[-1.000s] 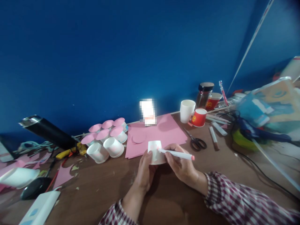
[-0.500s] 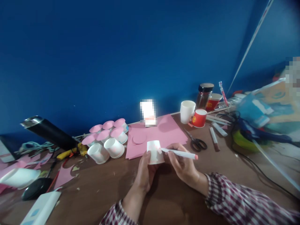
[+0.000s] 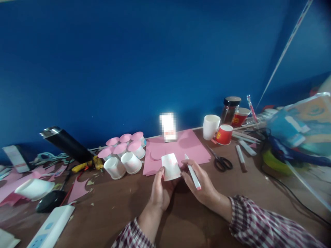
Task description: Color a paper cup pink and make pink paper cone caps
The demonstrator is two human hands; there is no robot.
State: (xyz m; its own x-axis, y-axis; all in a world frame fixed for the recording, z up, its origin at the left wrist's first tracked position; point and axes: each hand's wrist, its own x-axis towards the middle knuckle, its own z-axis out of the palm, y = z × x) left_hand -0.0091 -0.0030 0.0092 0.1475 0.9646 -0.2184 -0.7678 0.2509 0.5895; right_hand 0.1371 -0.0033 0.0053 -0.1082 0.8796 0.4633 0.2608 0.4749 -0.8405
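Note:
My left hand is closed round the lower part of an upside-down white paper cup with faint pink marks on its side. A white marker with a pink end is held in my right hand, its tip pointing up and away from the cup. The right fingertips are at the cup's lower right edge. Behind the cup lie pink paper sheets with a pink circle on them. Upside-down white cups stand to the left, several topped with pink discs.
Black scissors, a white cup, a red cup and loose markers are on the right. At left are a black bottle, a yellow-handled tool, a lying cup and a power strip.
The marker's tip has come away from the cup, and the marker has turned steeper in my right hand. The cup is slightly more tilted. The whole view has shifted a little.

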